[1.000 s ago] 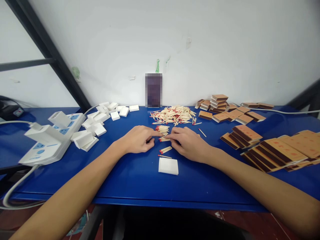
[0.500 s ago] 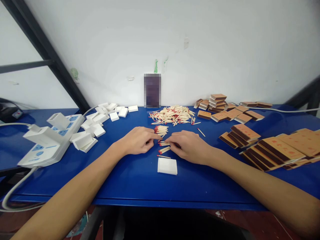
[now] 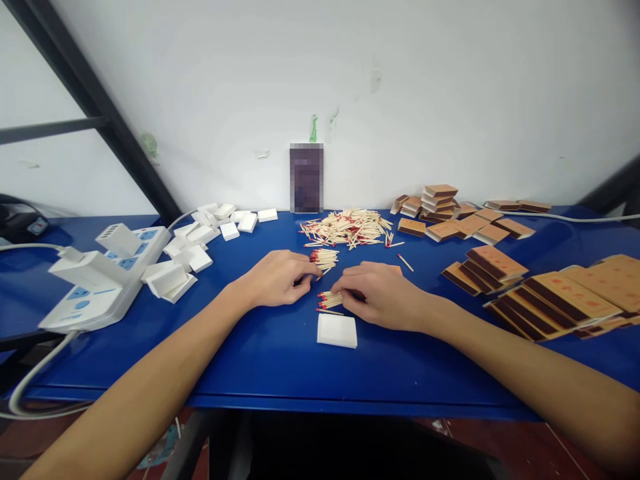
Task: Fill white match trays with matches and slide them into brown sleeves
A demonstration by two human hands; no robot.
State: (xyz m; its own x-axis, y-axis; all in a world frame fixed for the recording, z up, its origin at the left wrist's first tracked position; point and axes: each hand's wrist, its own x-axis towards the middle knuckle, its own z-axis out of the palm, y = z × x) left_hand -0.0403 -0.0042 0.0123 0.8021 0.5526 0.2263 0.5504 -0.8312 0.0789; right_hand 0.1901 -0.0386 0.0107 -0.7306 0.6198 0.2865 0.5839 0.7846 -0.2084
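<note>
My left hand [image 3: 277, 279] rests on the blue table [image 3: 260, 360], its fingers curled and its fingertips beside a small bundle of red-tipped matches [image 3: 324, 257]. Close to it on the right, my right hand [image 3: 383, 295] lies with its fingers closed on another small bundle of matches [image 3: 330, 300] that pokes out to the left. A white inner tray of a matchbox [image 3: 337, 331] lies just in front of both hands. Behind the hands spreads a large loose pile of matches [image 3: 347, 229].
White inner trays [image 3: 200, 237] lie scattered at the back left beside a white power strip [image 3: 103, 273] with cables. Brown matchbox sleeves [image 3: 493, 261] lie in stacks and rows at the right. A dark blurred card [image 3: 306, 178] leans on the wall.
My right hand has drawn its small bundle of matches a little nearer, toward the white tray. My left hand has hardly moved.
</note>
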